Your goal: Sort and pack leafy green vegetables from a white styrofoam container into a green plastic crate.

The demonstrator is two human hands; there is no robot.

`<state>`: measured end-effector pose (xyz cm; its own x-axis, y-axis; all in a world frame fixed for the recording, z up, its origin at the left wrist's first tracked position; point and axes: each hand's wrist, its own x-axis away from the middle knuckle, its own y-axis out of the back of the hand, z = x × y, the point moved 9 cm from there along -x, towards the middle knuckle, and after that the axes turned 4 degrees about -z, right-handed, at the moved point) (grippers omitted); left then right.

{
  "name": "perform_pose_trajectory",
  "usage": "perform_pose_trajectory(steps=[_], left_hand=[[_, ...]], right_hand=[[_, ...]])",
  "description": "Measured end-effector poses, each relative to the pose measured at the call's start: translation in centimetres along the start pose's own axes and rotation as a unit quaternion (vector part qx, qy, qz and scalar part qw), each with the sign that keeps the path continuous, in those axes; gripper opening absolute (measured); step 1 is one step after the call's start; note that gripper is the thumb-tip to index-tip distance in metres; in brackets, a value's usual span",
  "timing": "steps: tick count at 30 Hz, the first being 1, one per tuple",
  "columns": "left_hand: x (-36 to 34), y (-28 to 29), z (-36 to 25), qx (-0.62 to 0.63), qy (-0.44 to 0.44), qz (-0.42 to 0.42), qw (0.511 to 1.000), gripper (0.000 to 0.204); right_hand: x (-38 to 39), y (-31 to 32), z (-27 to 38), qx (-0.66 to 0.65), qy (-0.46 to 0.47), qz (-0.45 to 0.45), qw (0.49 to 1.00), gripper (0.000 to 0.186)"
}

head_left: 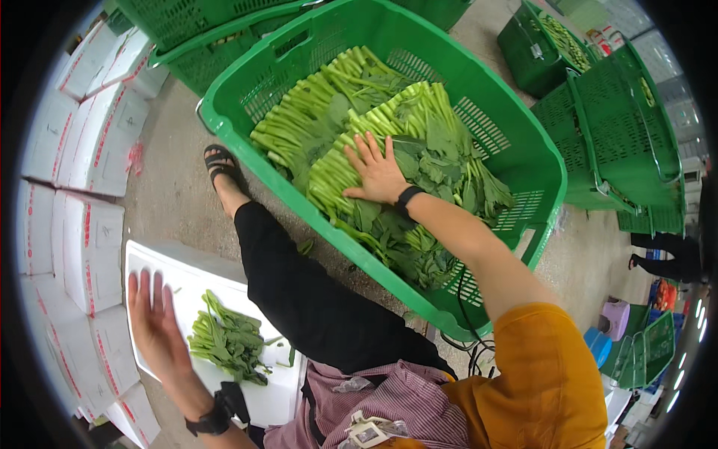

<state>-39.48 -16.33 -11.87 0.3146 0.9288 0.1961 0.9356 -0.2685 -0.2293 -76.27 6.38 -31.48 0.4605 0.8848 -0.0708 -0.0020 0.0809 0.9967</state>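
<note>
In front of me stands a large green plastic crate [516, 90] with slotted walls, holding rows of leafy green vegetables [329, 97] with thick pale-green stems. My right hand [380, 173], fingers spread, lies on top of the stems and leaves. It grips nothing. At the lower left my left hand [158, 322] is raised with its fingers stretched out, nothing in it. Beside and below it, a small bunch of the same greens [228, 337] rests on a white foam box or lid [149, 262], with loose leaf scraps around it.
White boxes with red tape [97, 142] are stacked along the left. More green crates [613, 127] stand at the right, one with green produce [561, 41]. Another crate stack [202, 30] rises behind mine. A black cable [475, 348] hangs by the crate's near corner. A person [666, 254] is far right.
</note>
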Motion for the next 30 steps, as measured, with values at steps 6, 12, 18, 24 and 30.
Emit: perform_pose_trajectory(steps=[6, 12, 18, 24, 30], left_hand=[[4.3, 17.1, -0.1, 0.019, 0.064, -0.155, 0.986, 0.051], [8.7, 24.8, -2.0, -0.008, 0.072, -0.156, 0.985, 0.047], [11.0, 32.3, -3.0, -0.008, 0.071, -0.133, 0.988, 0.05], [10.3, 34.9, -0.3, 0.037, 0.11, -0.097, 0.988, 0.053], [12.3, 37.0, 0.9, 0.017, 0.114, -0.093, 0.989, 0.055]], right_hand=[[-1.7, -3.0, 0.3, 0.096, -0.03, 0.077, 0.992, 0.101], [-1.4, -2.7, 0.4, 0.102, -0.019, 0.16, 0.982, 0.104], [-5.3, 9.6, 4.5, -0.083, 0.022, 0.022, 0.996, 0.07], [-5.0, 19.3, 18.3, -0.429, 0.076, -0.038, 0.899, 0.043], [-1.9, 5.0, 25.0, -0.487, -0.065, -0.041, 0.87, 0.039]])
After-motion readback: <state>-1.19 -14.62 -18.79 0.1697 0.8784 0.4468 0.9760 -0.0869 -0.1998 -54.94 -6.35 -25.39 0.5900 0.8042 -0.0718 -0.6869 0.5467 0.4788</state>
